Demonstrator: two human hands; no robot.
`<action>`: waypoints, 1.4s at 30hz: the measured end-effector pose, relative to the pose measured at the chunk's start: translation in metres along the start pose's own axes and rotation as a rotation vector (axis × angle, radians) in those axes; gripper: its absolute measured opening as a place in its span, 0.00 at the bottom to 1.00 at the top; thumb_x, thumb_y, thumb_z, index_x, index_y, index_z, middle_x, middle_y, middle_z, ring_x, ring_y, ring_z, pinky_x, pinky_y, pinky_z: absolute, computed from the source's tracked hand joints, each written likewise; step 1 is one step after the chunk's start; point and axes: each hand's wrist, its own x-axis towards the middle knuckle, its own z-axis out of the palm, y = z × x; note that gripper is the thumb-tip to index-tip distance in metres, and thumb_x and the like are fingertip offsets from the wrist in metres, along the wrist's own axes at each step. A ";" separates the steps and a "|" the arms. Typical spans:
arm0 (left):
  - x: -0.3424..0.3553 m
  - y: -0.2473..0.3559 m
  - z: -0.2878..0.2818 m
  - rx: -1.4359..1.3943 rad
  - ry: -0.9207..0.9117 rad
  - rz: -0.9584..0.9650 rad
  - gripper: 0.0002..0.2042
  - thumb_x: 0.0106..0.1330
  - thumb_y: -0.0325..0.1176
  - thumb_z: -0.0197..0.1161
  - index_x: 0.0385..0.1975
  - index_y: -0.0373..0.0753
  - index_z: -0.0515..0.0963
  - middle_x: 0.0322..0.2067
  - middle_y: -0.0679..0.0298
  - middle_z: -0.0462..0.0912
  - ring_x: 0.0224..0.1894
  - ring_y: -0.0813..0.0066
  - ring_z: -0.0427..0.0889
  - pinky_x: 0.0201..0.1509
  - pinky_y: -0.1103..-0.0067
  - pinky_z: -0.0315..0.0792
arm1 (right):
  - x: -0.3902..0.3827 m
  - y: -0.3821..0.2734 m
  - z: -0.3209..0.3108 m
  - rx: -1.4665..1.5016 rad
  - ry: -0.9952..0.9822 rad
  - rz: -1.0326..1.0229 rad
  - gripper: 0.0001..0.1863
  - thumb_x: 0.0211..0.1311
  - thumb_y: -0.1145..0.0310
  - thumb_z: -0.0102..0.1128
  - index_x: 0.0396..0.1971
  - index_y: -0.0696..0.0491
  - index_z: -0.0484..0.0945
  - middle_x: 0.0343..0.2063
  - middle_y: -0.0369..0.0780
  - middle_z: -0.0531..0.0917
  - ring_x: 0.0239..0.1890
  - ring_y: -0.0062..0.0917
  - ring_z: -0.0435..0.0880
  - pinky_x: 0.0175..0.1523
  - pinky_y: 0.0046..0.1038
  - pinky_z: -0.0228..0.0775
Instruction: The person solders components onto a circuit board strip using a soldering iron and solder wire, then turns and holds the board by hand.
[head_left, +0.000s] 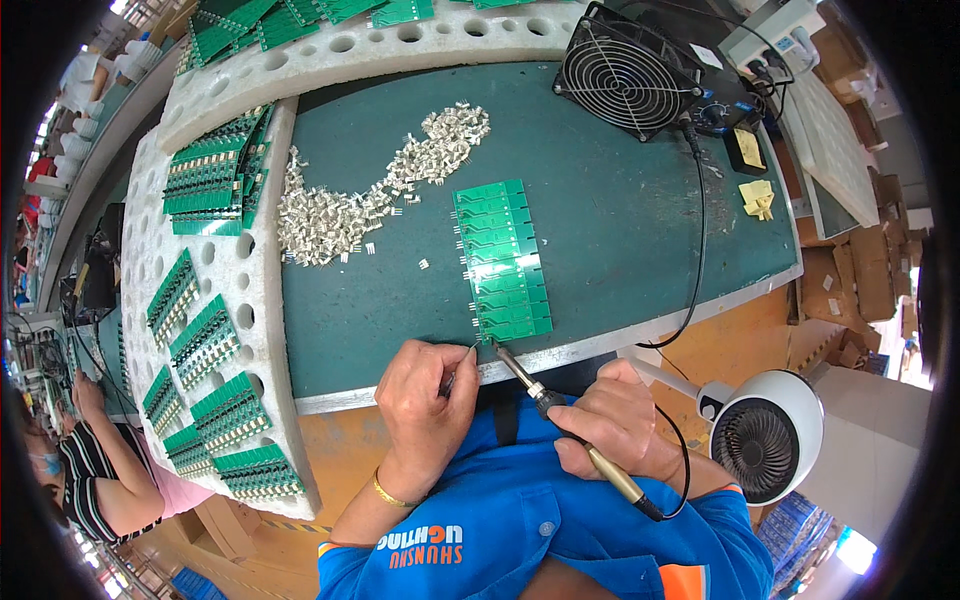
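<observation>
My right hand (615, 420) grips a soldering iron (620, 478), its metal tip at the near-left corner of a green circuit-board panel (505, 260) lying on the teal bench. Small white connectors line the panel's left edge. My left hand (425, 400) is closed at the bench's front edge, thumb and finger pinched just below that corner on something thin that I cannot make out. Farther back lies a pile of small white connectors (330, 225), with a few loose ones beside it.
Foam trays (275, 350) with boards stand left and behind. A black fan (625, 75), a soldering station (722, 112) and a yellow sponge (757, 198) sit back right. A white fan (765, 435) stands below right. A co-worker (110, 470) works far left. Cardboard boxes (840, 290) lie right.
</observation>
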 end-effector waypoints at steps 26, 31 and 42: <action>0.001 0.005 -0.006 -0.120 0.053 -0.133 0.05 0.65 0.21 0.65 0.33 0.33 0.74 0.27 0.61 0.76 0.24 0.77 0.76 0.27 0.80 0.72 | 0.005 0.010 -0.008 0.001 0.039 0.009 0.13 0.57 0.63 0.68 0.39 0.54 0.82 0.19 0.34 0.77 0.19 0.25 0.75 0.29 0.29 0.61; -0.001 0.004 -0.005 -0.384 0.081 -0.312 0.05 0.74 0.27 0.57 0.38 0.36 0.68 0.28 0.68 0.73 0.26 0.85 0.69 0.28 0.85 0.65 | 0.019 0.029 0.001 -0.025 0.027 -0.007 0.21 0.53 0.55 0.73 0.43 0.51 0.82 0.27 0.39 0.75 0.25 0.30 0.76 0.27 0.30 0.67; 0.021 0.015 -0.006 -0.316 -0.017 -0.461 0.05 0.68 0.26 0.63 0.34 0.32 0.75 0.21 0.67 0.76 0.20 0.85 0.67 0.23 0.82 0.64 | 0.025 0.044 0.019 -0.089 0.106 0.044 0.22 0.42 0.73 0.79 0.41 0.51 0.82 0.31 0.41 0.73 0.25 0.29 0.77 0.26 0.29 0.72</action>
